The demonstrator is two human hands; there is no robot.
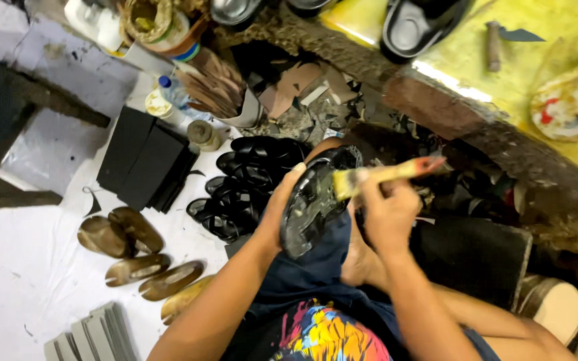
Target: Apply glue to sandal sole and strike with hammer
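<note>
Glue work at my knees: my left hand [281, 212] clasps a glossy black shoe sole [312, 200], tilted up so its face meets the brush [382, 175], which my right hand [388, 215] pinches by its yellow handle. Left of the sole, stacked black soles [242, 184] and curved brown insoles [135, 251] lie on the white floor [21, 281].

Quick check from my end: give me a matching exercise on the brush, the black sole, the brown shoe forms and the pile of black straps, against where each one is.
Things:
1. brush
2. black sole
3. brown shoe forms
4. pile of black straps

Places:
A. on the white floor, lower left
B. in the right hand
C. held by the left hand
D. on the floor just left of the sole

Pairs: 1-B, 2-C, 3-A, 4-D
</note>
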